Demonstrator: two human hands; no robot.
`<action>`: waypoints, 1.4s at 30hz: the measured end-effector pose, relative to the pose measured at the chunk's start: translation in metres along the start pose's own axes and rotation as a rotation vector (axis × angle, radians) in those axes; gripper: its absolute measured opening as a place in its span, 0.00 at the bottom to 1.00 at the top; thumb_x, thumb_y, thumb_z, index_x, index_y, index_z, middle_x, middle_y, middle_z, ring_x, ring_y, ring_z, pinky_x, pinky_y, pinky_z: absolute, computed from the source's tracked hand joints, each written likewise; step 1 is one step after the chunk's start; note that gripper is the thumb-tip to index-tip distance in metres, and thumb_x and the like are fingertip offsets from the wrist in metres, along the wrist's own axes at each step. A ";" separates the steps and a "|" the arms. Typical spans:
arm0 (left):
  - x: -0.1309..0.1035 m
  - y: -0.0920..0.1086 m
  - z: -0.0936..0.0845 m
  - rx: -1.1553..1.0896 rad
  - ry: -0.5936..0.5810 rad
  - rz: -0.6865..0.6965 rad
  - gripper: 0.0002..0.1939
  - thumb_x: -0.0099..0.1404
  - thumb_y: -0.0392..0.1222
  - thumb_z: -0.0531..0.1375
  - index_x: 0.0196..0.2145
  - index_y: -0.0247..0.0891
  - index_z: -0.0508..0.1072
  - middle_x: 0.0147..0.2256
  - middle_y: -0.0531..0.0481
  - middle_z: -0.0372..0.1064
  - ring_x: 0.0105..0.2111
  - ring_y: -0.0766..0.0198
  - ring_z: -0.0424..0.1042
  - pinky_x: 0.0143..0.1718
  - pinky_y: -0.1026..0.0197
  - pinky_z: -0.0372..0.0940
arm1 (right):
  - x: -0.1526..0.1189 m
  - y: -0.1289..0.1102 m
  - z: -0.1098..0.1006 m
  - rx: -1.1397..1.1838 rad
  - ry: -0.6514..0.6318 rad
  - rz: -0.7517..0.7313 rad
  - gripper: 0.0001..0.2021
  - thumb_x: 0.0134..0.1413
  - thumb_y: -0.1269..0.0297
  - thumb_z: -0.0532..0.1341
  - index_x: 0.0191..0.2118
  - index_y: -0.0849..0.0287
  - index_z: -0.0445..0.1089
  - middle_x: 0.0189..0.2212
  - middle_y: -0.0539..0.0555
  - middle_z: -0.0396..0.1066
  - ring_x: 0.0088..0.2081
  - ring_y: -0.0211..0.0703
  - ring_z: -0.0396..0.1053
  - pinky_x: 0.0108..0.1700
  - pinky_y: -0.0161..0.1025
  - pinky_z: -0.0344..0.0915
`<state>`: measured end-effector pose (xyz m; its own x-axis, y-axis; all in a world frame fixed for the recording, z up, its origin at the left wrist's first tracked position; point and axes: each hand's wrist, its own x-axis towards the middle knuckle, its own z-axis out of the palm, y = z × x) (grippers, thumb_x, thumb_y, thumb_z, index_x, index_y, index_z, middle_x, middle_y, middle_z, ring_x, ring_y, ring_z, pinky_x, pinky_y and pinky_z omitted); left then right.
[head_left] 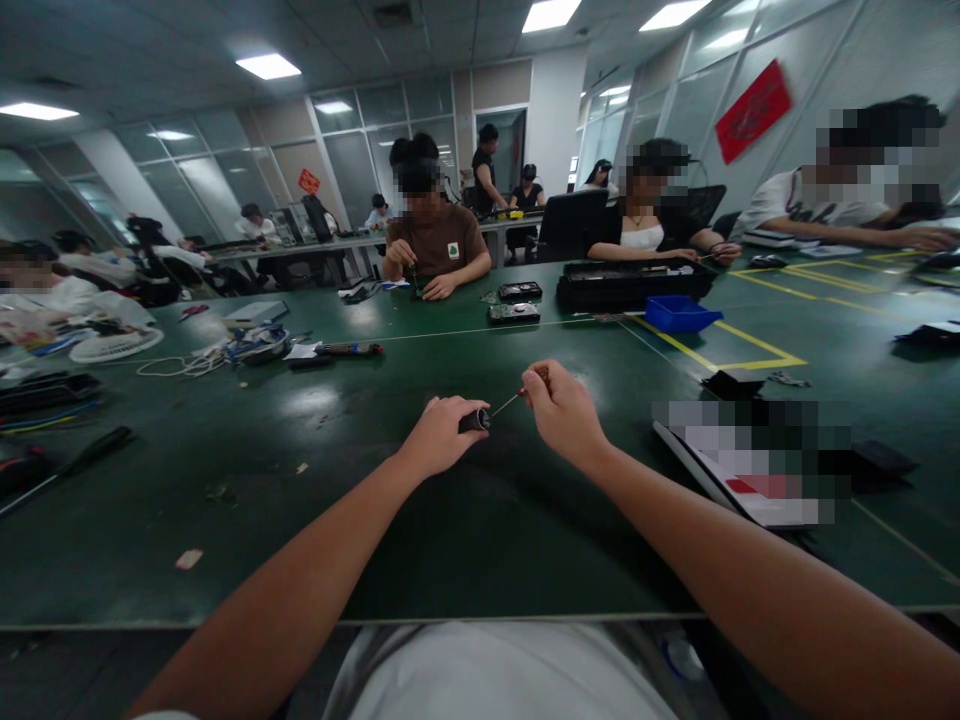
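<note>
My left hand [442,432] is closed round a small black cylindrical part [474,420], whose open-looking end faces right. In my right hand [556,405] is a screwdriver [510,402] with a thin metal shaft and a reddish handle mostly hidden by the fingers. The shaft slants down to the left, and its tip meets the end of the black part. Whether the tip sits in a screw is too small to tell. Both hands are just above the green table [450,540].
A blurred booklet [720,470] lies by my right forearm. A long screwdriver [90,455] is at far left. Ahead are a blue bin [681,314], a long black casing [634,286], and hard drives [514,312]. Cables [255,343] lie left. Several people sit around the table.
</note>
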<state>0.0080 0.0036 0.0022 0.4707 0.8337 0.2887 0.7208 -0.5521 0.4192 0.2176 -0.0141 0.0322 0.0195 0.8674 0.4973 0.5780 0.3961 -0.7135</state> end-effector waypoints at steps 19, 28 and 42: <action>0.000 0.008 -0.002 -0.229 0.135 -0.206 0.19 0.67 0.40 0.59 0.55 0.41 0.66 0.50 0.44 0.70 0.48 0.55 0.70 0.52 0.52 0.65 | 0.002 -0.002 -0.005 0.000 0.076 0.024 0.10 0.66 0.58 0.50 0.36 0.55 0.64 0.29 0.53 0.72 0.32 0.46 0.69 0.36 0.42 0.58; 0.002 0.019 0.011 0.099 -0.097 -0.073 0.15 0.68 0.45 0.59 0.51 0.45 0.75 0.45 0.44 0.72 0.44 0.51 0.72 0.43 0.54 0.67 | 0.003 -0.003 -0.007 0.006 0.097 0.013 0.11 0.66 0.58 0.50 0.37 0.55 0.65 0.29 0.53 0.72 0.32 0.47 0.70 0.36 0.42 0.58; 0.030 0.018 0.004 0.152 -0.203 -0.054 0.16 0.69 0.48 0.55 0.45 0.41 0.78 0.42 0.45 0.75 0.41 0.54 0.73 0.39 0.57 0.65 | 0.004 -0.002 -0.008 0.021 0.102 0.005 0.11 0.66 0.58 0.51 0.36 0.55 0.65 0.29 0.53 0.73 0.31 0.45 0.69 0.35 0.41 0.58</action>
<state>0.0368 0.0188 0.0151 0.5105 0.8557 0.0842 0.8087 -0.5111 0.2912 0.2231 -0.0142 0.0392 0.1058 0.8345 0.5408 0.5601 0.3993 -0.7258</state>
